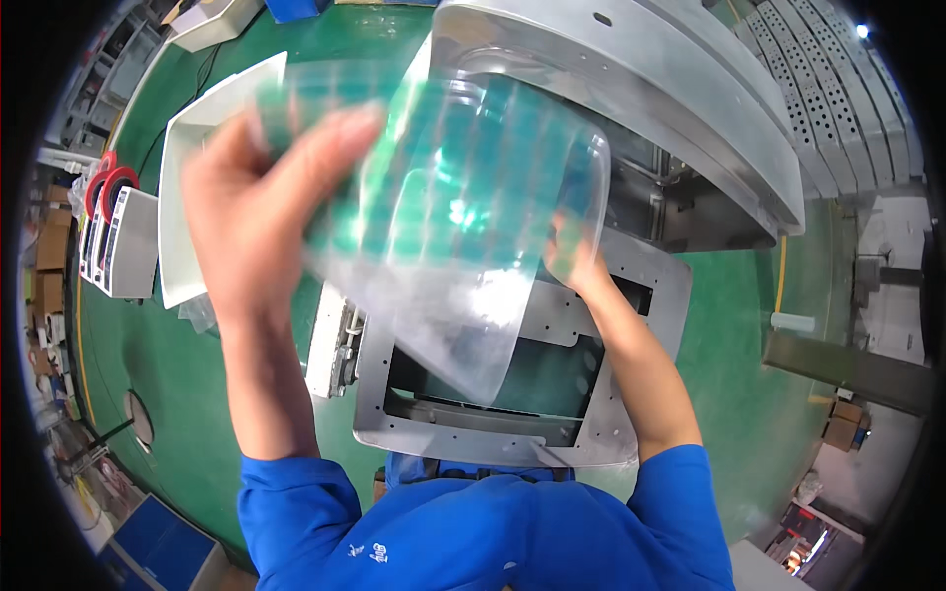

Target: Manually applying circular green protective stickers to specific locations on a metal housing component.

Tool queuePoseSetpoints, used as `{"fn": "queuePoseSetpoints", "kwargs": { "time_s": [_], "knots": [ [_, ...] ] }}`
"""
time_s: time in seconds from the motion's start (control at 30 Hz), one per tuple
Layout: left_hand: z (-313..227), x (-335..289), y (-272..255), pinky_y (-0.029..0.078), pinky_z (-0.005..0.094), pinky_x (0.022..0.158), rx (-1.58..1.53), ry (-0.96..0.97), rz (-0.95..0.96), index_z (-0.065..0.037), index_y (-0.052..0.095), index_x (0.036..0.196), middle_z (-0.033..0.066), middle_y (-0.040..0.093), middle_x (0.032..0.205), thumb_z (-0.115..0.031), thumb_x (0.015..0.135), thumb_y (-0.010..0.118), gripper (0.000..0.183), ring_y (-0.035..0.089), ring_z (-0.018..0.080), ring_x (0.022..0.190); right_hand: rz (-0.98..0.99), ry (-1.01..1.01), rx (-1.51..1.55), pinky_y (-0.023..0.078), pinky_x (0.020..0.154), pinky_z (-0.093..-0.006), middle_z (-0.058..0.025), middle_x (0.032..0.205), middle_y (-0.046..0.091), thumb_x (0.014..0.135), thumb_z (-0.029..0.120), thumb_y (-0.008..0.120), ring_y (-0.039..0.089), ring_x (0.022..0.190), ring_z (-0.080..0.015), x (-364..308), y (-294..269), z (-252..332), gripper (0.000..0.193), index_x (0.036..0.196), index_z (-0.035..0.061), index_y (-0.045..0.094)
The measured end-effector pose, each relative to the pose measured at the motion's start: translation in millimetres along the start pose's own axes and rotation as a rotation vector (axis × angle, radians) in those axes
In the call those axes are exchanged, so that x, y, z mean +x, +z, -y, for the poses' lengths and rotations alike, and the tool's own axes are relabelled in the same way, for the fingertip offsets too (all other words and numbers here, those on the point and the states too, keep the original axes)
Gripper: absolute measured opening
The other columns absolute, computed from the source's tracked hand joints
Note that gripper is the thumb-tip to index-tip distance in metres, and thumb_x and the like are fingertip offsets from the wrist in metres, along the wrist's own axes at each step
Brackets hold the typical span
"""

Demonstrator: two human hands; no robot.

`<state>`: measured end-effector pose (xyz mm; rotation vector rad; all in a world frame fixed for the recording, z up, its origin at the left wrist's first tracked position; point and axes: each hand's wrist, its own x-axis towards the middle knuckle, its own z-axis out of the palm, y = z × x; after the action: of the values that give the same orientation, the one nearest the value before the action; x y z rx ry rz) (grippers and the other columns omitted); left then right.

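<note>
A clear, glossy panel (463, 177) with rounded corners is raised in front of me, tilted and partly smeared by motion. Its lower part looks milky, and the green floor shows through the upper part. My left hand (258, 202) grips the panel's left edge, thumb on the near side and fingers curled behind. At the right edge, my right hand (574, 254) pinches the panel, its fingertips seen partly through it. Below lies a grey metal frame (662, 295) with rectangular openings and small holes along its border, partly covered by the panel.
Beyond the frame stands a large curved metal housing (631, 49). To the left are a white bin (177, 241) and a white case (133, 241) with red round parts. Several perforated metal panels (823, 108) stand at the far right. A blue-topped box (163, 547) is at lower left.
</note>
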<state>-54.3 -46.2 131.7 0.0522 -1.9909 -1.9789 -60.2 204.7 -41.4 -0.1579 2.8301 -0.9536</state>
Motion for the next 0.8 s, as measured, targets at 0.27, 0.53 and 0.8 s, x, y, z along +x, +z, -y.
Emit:
{"fn": "queuePoseSetpoints", "kwargs": {
  "time_s": [0.27,0.53,0.8],
  "knots": [
    [78.9,-118.5,-23.0,0.038,0.0171,0.048,-0.061,-0.581,0.382,-0.001,0.061,0.067,-0.0005,0.058,0.061,-0.005,0.069,0.07,0.011,0.049,0.0022,0.054,-0.008,0.04,0.02,0.043,0.064,-0.0306,-0.0067,0.072,0.054,0.07,0.011,0.059,0.055,0.067,-0.0206,4.1,1.4,5.6,0.007,0.073,0.0043,0.06],
    [99.9,-138.8,-17.2,0.039,0.0172,0.051,-0.042,-0.67,0.306,0.0,0.061,0.069,0.0008,0.059,0.063,-0.008,0.069,0.071,0.013,0.051,0.0031,0.057,0.074,0.143,-0.024,0.043,0.069,-0.0367,-0.0076,0.086,0.055,0.073,0.015,0.058,0.055,0.08,-0.0261,6.8,-2.1,5.8,0.006,0.073,0.0098,0.061],
    [109.3,-146.0,-18.2,0.041,0.0178,0.052,-0.047,-0.677,0.27,-0.001,0.062,0.071,0.0009,0.06,0.065,-0.01,0.069,0.071,0.014,0.051,0.0035,0.058,0.034,0.129,-0.054,0.043,0.069,-0.0369,-0.0071,0.084,0.056,0.072,0.015,0.058,0.055,0.08,-0.0257,5.6,-0.5,9.3,0.006,0.073,0.0102,0.062]
  ]
}}
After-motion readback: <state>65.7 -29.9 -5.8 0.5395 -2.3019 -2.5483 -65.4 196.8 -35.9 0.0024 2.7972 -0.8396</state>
